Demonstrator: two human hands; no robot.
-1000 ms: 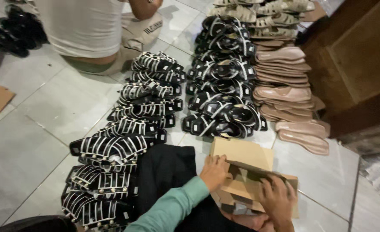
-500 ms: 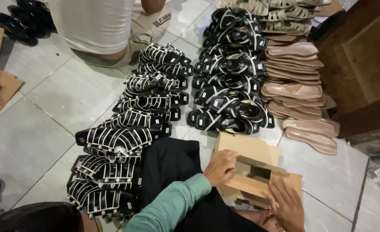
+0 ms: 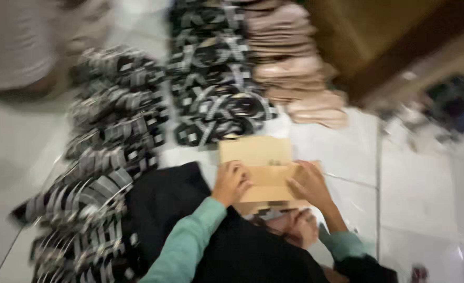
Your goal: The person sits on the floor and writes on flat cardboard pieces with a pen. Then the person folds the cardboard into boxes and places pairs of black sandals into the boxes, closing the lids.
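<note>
- Head view, blurred: the cardboard box (image 3: 261,167) lies on the white tiled floor (image 3: 421,188), just in front of the person's black-clad lap (image 3: 174,204).
- Left hand (image 3: 231,182) presses its curled fingers on the box's left flap; right hand (image 3: 309,183) lies spread over the right flap, gripping its edge.
- Whether anything is in the box cannot be told.
- Rows of black-and-white sandals (image 3: 211,99) and beige sandals (image 3: 295,78) crowd the box's far side; bare tiles lie open to the right.

Box (image 3: 258,167): matt brown cardboard; floor (image 3: 421,178): glossy pale tile; sleeves (image 3: 190,238): soft teal cloth; black-and-white sandals (image 3: 116,105) and pink sandals (image 3: 295,68): finish unreadable through blur.
</note>
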